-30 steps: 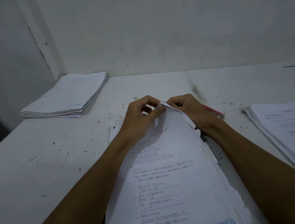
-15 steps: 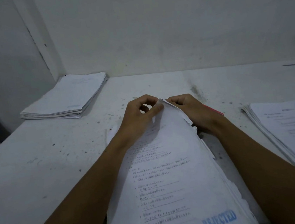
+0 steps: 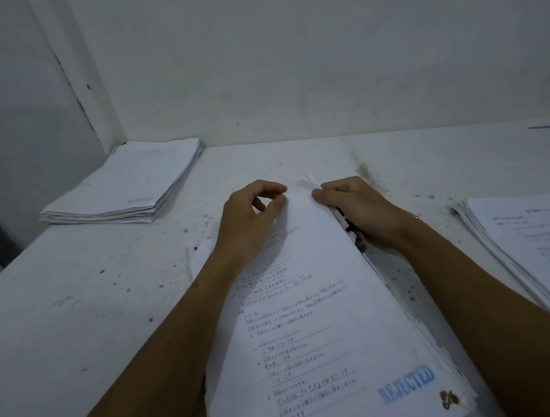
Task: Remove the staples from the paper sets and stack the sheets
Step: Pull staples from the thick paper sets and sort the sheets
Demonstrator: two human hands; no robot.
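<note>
White loose sheets (image 3: 127,187) already lie stacked at the table's (image 3: 39,321) far left. At centre, left hand (image 3: 250,218) and right hand (image 3: 359,209) both pinch the stapled set's (image 3: 314,324) far corner. More paper sets (image 3: 545,246) wait at right, so much remains.

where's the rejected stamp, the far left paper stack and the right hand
rejected stamp (image 3: 406,384), head view, middle of the blue lettering
far left paper stack (image 3: 133,180), head view, top sheet
right hand (image 3: 359,209), head view, back of the hand
</note>
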